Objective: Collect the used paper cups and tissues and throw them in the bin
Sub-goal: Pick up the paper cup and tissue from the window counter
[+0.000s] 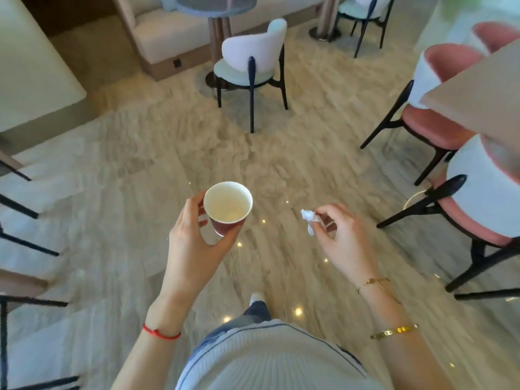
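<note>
My left hand [194, 235] grips a paper cup [228, 205] from below and the side; the cup is dark red outside, white inside, upright and looks empty. My right hand [344, 240] pinches a small crumpled white tissue [308, 218] between thumb and fingertips. Both hands hover over the marble floor in front of my body, the cup to the left of the tissue. No bin is in view.
A white chair [253, 60] stands ahead at a round dark table [216, 4]. Pink-and-white chairs [439, 88] and a beige table edge [484, 91] line the right. Dark chair legs [22, 215] sit at the left. A beige bench [166, 38] runs along the back.
</note>
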{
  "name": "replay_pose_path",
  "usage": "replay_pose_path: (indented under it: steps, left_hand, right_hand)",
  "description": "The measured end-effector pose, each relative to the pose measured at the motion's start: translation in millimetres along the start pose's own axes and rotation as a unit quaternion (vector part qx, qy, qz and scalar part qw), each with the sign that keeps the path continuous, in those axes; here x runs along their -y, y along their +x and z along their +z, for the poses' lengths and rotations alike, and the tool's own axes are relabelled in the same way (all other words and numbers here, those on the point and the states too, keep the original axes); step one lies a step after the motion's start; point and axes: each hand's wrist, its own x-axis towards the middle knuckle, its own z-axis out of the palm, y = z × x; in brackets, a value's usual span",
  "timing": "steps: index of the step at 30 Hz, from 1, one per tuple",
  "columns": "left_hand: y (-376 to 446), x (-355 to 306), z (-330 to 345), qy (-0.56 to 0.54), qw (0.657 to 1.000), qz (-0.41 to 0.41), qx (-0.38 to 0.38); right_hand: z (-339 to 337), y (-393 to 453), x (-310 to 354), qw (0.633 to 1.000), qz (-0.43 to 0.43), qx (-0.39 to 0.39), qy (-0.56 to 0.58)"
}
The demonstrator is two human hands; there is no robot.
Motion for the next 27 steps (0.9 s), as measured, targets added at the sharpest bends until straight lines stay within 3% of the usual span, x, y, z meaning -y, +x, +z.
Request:
replay_pose_path:
  steps: [8,15,27]
  left_hand:
    - [181,-2,56,-0.016,0.996,0.054,0.075]
    - [313,7,133,-0.029,0.991,0.067,0.116]
    - [574,-35,286,-0.052,0.989,0.076,0.112]
  right_hand:
    - [5,140,-23,0.997,0.055,-0.058,-0.004]
    - [12,248,-81,0.990,0.113,-0.089,-0.011]
    - [-25,537,-184,0.988,0.114,-0.100,-0.034]
